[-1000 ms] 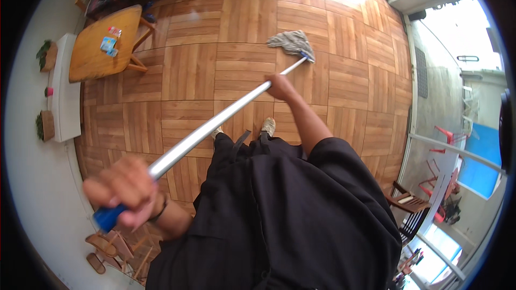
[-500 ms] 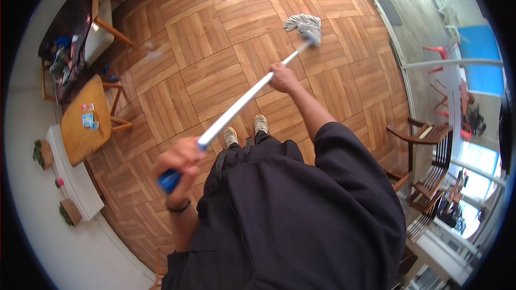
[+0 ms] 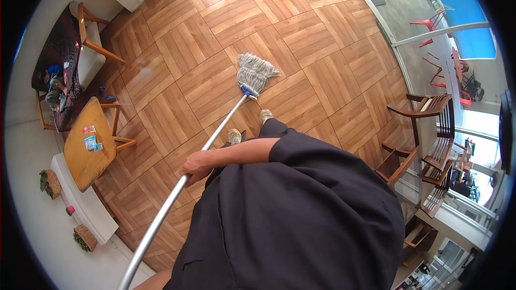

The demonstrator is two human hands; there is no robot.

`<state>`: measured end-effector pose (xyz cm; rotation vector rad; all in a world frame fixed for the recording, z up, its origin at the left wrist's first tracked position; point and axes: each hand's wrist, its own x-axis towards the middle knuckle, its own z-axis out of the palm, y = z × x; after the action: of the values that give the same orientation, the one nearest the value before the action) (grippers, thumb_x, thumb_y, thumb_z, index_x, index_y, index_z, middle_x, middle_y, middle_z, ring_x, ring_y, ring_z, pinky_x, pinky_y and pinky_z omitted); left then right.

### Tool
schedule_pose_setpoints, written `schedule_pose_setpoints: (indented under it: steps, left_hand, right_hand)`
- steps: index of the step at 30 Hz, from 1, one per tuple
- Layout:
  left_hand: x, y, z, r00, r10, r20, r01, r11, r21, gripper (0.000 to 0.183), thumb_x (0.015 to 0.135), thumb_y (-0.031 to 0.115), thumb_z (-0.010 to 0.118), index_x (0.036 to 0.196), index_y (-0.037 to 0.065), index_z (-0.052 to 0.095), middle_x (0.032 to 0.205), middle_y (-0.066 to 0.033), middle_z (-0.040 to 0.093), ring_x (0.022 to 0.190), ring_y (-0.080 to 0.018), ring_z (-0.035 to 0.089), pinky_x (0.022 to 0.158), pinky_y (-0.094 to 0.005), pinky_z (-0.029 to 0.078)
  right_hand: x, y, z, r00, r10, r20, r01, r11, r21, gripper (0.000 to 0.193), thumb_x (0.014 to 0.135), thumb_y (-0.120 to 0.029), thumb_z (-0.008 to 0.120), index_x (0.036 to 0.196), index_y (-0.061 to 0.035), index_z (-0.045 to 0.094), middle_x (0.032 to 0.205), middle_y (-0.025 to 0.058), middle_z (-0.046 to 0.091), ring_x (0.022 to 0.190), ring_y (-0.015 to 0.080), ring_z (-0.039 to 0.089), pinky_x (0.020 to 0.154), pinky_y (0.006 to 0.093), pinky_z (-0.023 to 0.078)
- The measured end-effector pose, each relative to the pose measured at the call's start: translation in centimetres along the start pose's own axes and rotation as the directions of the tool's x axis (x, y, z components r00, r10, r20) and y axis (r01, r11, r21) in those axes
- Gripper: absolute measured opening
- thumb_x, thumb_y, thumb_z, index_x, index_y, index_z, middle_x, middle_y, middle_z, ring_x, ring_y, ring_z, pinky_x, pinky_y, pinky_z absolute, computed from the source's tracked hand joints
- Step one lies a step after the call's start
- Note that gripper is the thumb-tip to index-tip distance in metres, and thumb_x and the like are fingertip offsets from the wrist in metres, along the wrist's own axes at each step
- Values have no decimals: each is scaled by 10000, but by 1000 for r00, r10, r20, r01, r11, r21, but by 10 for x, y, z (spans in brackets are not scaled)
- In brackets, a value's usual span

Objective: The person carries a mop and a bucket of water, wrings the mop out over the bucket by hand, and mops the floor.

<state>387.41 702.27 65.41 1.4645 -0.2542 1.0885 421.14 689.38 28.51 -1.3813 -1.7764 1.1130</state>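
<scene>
Right hand (image 3: pixel 196 165), a little left of the frame's centre, has its fingers curled firmly round a silver mop pole (image 3: pixel 156 224). Its bare forearm runs right into the short sleeve of a black garment (image 3: pixel 301 209). Below, at the bottom edge, a bit of the left forearm (image 3: pixel 154 281) shows beside the pole; the left hand lies beyond the frame, so how it grips cannot be told.

From the right hand the pole slants up to a blue clamp (image 3: pixel 246 91) and the grey string mop head (image 3: pixel 257 72), which lies fanned out on the parquet floor (image 3: pixel 207 88) just above the middle of the picture. Two pale shoes (image 3: pixel 266 116) stand near it, on the nearer side.

Farther out, at the left, a wooden table (image 3: pixel 86 164) bears a blue packet (image 3: pixel 92 143) and a small red-and-clear item. A cushioned bench (image 3: pixel 91 48) fills the upper left; below the table, a white shelf (image 3: pixel 86 198) runs along the wall beside potted plants (image 3: pixel 52 183). Dark wooden chairs (image 3: pixel 439 147) stand at the right.
</scene>
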Motion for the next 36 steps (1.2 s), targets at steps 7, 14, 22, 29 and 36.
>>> schedule_pose_setpoints:
  steps: [7,14,22,29,36]
  left_hand:
    - [23,-105,97,997,-17,-69,12,998,-67,268,931,236,443,723,119,320,524,46,253,448,-81,265,451,-231,290]
    - [42,-294,175,997,-64,-32,57,979,-194,386,763,225,698,619,152,346,466,81,367,373,-42,306,403,-217,217]
    - [64,-509,390,846,-434,309,482,871,-95,151,801,-24,579,860,61,469,811,-73,536,860,-227,562,891,-424,430]
    - [0,-534,377,816,-543,199,561,827,-40,57,900,15,513,870,48,478,846,-86,554,909,-217,555,977,-470,387]
    - [9,-389,255,889,-446,106,434,893,123,263,895,281,545,805,61,433,732,-90,514,826,-226,533,938,-497,383]
  right_hand:
    - [-40,57,-31,983,121,-137,-138,983,-118,215,712,-267,594,649,-66,637,634,183,605,624,388,595,566,467,483]
    - [-160,206,-165,764,484,-427,-587,796,-149,280,742,-133,607,955,-279,715,894,108,668,830,312,636,731,407,530]
    - [-380,278,-342,216,649,-730,-935,352,36,257,850,-368,592,983,-150,623,1063,89,619,1036,278,573,833,425,468]
    - [-370,254,-302,202,625,-754,-945,326,17,368,816,-348,600,1106,-128,551,1377,123,425,1286,262,396,1007,457,365]
    - [-259,169,-216,547,421,-724,-761,610,-220,366,836,-293,579,1090,-34,530,1182,230,520,1160,339,482,962,435,398]
